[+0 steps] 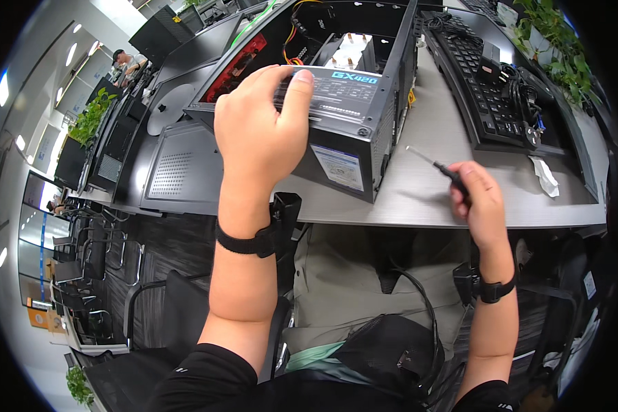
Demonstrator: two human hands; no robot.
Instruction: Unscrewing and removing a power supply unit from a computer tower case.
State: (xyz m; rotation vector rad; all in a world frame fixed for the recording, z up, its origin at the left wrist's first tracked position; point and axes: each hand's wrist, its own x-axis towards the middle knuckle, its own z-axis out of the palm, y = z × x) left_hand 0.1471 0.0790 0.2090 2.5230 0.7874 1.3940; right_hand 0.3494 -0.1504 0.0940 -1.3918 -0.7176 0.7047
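My left hand (261, 127) lies over a black power supply unit (347, 93) with a printed label on its upper face. Its thumb presses on the label, while the other fingers bend over the unit's edge, their tips partly hidden. The unit sits at the near end of an open black computer case (393, 75), which has a white sticker (338, 168) on its near side. Right of the case, my right hand (479, 199) is closed round the black handle of a screwdriver (453, 180). The screwdriver's thin shaft points up and left, apart from the case.
A flat black side panel (175, 165) with a perforated patch lies left of the case. To the right are a black keyboard (484, 89), coiled cables (525, 103) and a crumpled white paper (544, 177). The table's front edge (419, 223) runs before me. A person (127, 63) sits far off at left.
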